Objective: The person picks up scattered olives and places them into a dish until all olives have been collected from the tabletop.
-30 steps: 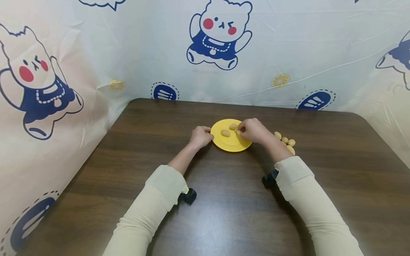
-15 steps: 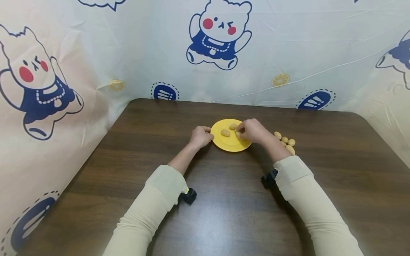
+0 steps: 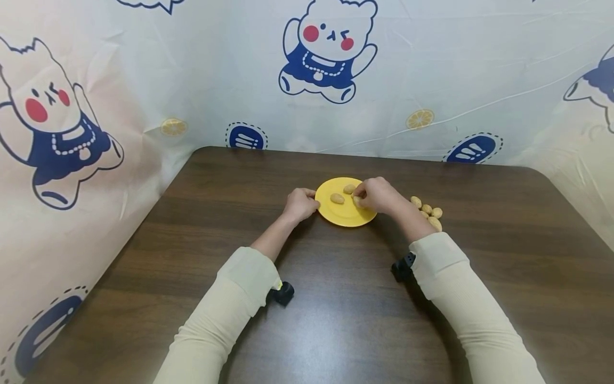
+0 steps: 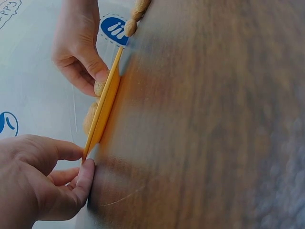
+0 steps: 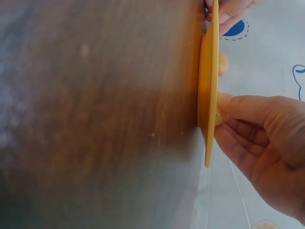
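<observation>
A yellow plate [image 3: 342, 217] sits on the table near its far side. My left hand [image 3: 300, 206] pinches the plate's left rim between thumb and fingers; the left wrist view shows the thumb [image 4: 86, 177] low at the rim. Over the plate's right part, my right hand [image 3: 380, 196] holds a peanut in its shell [image 5: 220, 117] with thumb and fingertips, close against the plate's surface. Two more unshelled peanuts lie on the plate, one left of centre [image 3: 337, 198] and one farther back [image 3: 349, 189]. The right fingers partly hide the held peanut in the head view.
Several peanuts [image 3: 427, 210] form a small pile on the brown wooden table [image 3: 336, 320], right of the plate and partly behind the right forearm. A patterned cloth [image 3: 230, 64] hangs behind and at both sides of the table.
</observation>
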`<action>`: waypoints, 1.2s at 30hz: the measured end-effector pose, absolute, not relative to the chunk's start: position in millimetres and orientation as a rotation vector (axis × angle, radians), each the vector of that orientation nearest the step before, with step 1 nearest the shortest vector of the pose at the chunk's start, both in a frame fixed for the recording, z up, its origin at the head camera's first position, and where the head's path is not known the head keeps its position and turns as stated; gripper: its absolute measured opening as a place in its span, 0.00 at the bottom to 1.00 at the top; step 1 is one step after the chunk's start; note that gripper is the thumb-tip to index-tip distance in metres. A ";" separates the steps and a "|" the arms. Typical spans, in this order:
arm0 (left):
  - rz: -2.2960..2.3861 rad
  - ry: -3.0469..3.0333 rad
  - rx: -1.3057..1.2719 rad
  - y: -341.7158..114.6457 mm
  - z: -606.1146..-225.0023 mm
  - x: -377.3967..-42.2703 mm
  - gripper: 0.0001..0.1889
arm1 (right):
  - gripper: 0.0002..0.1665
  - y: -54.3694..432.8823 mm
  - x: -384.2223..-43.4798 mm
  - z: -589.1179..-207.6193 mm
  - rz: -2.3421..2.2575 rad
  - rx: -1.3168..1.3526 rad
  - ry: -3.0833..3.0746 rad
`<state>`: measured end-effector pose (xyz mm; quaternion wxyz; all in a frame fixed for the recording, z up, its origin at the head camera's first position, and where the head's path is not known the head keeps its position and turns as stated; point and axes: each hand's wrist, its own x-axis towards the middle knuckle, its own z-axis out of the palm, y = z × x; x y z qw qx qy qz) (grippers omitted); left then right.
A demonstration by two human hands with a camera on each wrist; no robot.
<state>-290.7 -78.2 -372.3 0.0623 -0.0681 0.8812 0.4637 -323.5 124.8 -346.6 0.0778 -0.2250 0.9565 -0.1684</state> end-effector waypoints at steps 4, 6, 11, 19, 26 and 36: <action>1.397 2.665 -0.205 -78.0 -372.0 -290.5 0.19 | 0.13 124.8 -323.2 -345.6 -0.495 -0.671 2.861; 1.392 2.669 -0.206 -78.2 -372.0 -290.5 0.19 | 0.13 125.4 -322.8 -344.8 -0.505 -0.679 2.862; 1.385 2.677 -0.202 -78.5 -371.9 -290.6 0.19 | 0.13 127.8 -321.0 -340.6 -0.545 -0.694 2.870; 1.377 2.670 -0.219 -77.6 -371.8 -291.5 0.20 | 0.15 136.8 -319.9 -333.2 -0.498 -0.675 2.884; 1.375 2.671 -0.219 -77.6 -372.1 -291.7 0.20 | 0.16 149.4 -319.3 -331.2 -0.430 -0.702 2.901; 1.367 2.662 -0.230 -77.9 -372.3 -292.4 0.20 | 0.16 168.4 -319.0 -328.4 -0.436 -0.641 2.900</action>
